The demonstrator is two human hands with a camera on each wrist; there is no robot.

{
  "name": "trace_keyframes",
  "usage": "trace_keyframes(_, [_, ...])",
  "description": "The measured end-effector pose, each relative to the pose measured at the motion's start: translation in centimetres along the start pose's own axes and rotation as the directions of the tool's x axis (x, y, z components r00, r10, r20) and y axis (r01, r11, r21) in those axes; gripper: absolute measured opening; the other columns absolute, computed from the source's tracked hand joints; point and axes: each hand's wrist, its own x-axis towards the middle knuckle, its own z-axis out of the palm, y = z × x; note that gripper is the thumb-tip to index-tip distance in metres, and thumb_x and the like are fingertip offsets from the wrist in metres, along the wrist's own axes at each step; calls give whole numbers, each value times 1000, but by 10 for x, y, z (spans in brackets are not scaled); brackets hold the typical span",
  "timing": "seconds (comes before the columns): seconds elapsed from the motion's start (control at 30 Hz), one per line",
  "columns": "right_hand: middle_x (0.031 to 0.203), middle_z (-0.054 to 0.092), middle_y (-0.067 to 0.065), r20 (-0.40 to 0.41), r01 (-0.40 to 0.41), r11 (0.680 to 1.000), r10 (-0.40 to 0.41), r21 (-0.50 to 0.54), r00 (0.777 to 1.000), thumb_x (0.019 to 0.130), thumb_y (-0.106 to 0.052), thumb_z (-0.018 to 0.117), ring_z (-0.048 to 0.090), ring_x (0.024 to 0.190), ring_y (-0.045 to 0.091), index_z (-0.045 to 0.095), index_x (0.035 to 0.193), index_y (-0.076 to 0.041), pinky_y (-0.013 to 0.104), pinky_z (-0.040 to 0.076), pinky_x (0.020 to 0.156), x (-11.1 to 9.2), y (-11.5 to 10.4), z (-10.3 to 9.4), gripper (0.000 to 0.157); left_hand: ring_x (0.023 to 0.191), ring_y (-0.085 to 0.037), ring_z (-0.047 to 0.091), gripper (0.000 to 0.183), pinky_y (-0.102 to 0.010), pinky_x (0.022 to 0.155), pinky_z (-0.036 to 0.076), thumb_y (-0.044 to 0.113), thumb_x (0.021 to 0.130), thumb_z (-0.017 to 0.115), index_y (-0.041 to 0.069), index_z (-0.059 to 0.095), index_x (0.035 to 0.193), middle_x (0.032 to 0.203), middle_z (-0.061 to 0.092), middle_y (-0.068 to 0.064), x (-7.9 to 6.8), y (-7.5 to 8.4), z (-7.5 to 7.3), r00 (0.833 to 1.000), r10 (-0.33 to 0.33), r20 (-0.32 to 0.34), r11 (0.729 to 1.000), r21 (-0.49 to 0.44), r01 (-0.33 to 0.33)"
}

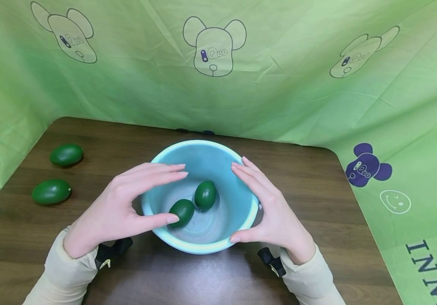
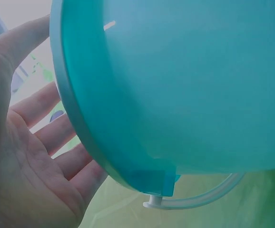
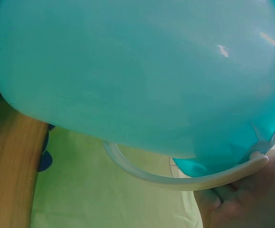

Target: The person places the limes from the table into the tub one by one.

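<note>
A light blue plastic bucket (image 1: 198, 249) stands in the middle of the table. Two dark green, oval fruits lie on its bottom, one fruit (image 1: 205, 195) behind the other fruit (image 1: 182, 212). My left hand (image 1: 127, 203) reaches over the left rim with fingers and thumb spread and nothing in its grasp; its thumb overlaps the nearer fruit in the head view. On the other side, my right hand (image 1: 269, 207) is at the right rim, fingers extended along it and thumb by the front edge. In the left wrist view, the fingers (image 2: 56, 135) show beyond the bucket wall (image 2: 185, 95).
Two more green fruits lie on the table's left side, a farther fruit (image 1: 66, 155) and a nearer fruit (image 1: 52, 192). The bucket's white handle (image 3: 190, 183) hangs down outside. A green printed cloth (image 1: 146, 97) encloses the back and sides of the wooden table (image 1: 310, 182).
</note>
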Motion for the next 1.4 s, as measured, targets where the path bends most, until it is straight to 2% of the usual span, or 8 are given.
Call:
trace_keyframes(0.17, [136,44,21,-1,3,1000,-3,1,1000,64,-67,71,27,131,44,44,134,6,45,28,106,0,0,0,105,108,-31,56,55,-33,93,42,18,74,80,-3,60,121,120,60,-13,0,-1,-2,1000,20,-20,1000,7,-20])
trace_keyframes(0.6, [136,44,21,-2,8,1000,-8,-2,1000,65,-68,70,27,131,44,44,134,6,45,27,106,0,1,1,105,113,-33,52,59,-35,97,39,16,74,80,-5,57,124,127,55,-18,-3,-3,-13,997,-35,-69,999,30,37])
trace_keyframes(0.9, [136,44,21,1,0,1000,0,-4,1000,65,-68,70,27,131,44,44,134,6,44,28,106,-1,1,2,105,116,-33,50,63,-33,98,38,10,71,81,-4,55,127,128,53,-20,-7,-3,-22,987,-117,-112,991,53,123])
trace_keyframes(1.2, [136,44,20,-2,-3,1000,3,-11,1000,65,-68,70,27,131,44,44,135,5,43,28,106,-3,2,2,105,120,-31,48,69,-31,100,36,5,66,82,-1,55,129,131,53,-16,-11,-3,-31,972,-189,-138,972,116,205])
trace_keyframes(1.4, [136,44,20,-1,0,1000,0,-10,1000,65,-68,70,27,131,44,44,135,5,43,28,106,-3,2,2,105,121,-32,47,67,-32,101,36,6,68,81,-2,55,129,130,53,-16,-13,-6,-34,969,-183,-166,971,124,205])
